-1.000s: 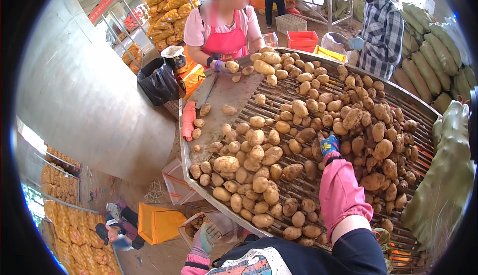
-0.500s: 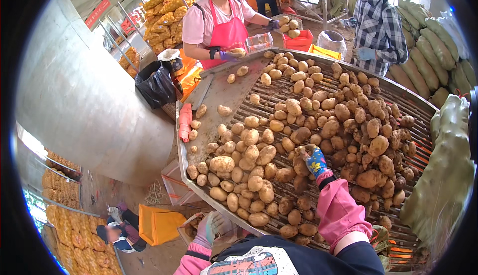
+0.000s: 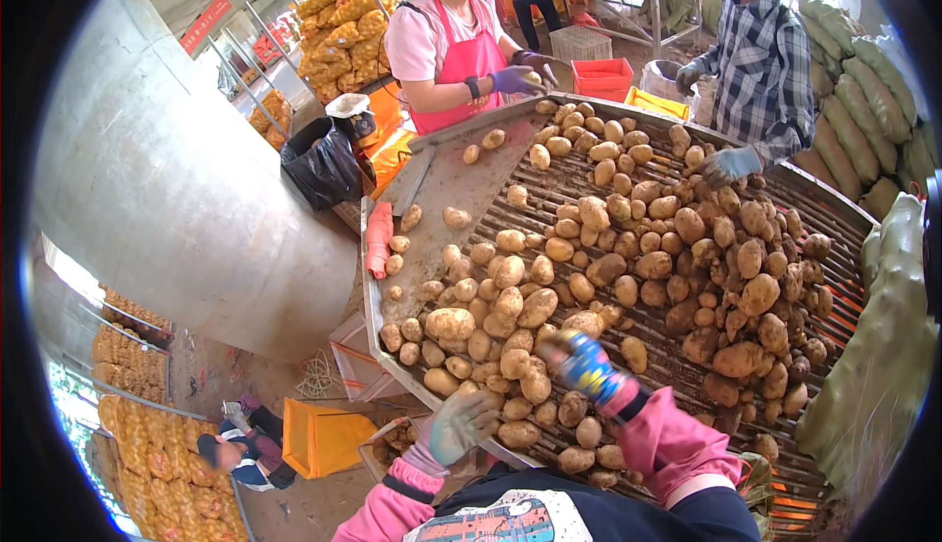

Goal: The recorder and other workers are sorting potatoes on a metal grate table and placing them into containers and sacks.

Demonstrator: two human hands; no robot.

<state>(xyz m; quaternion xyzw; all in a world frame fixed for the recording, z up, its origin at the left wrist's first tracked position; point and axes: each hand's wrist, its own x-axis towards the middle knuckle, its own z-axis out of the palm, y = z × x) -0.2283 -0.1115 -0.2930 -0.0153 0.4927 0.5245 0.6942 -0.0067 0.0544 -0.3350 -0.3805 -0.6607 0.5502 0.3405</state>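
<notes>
Many potatoes [image 3: 510, 272] lie on a slatted metal sorting table [image 3: 800, 213], paler ones to the left and a heap of soil-covered ones to the right. My right hand [image 3: 589, 365], in a blue patterned glove, is over the potatoes at the near middle; its fingers are smeared by motion, so I cannot tell what it holds. My left hand [image 3: 461, 429], in a grey glove, reaches over the near-left edge beside the potatoes. Its fingers are stretched out and nothing shows in them.
Across the table stand a person in a pink apron [image 3: 466, 66], holding a potato, and a person in a checked shirt [image 3: 760, 66], one gloved hand at the heap. A green sack [image 3: 873, 346] borders the right side. An orange container [image 3: 319, 439] stands at lower left.
My right hand has moved left across the potatoes. My left hand has risen toward the table edge. The checked-shirt person's hand has reached onto the heap; the aproned person's hands have come together.
</notes>
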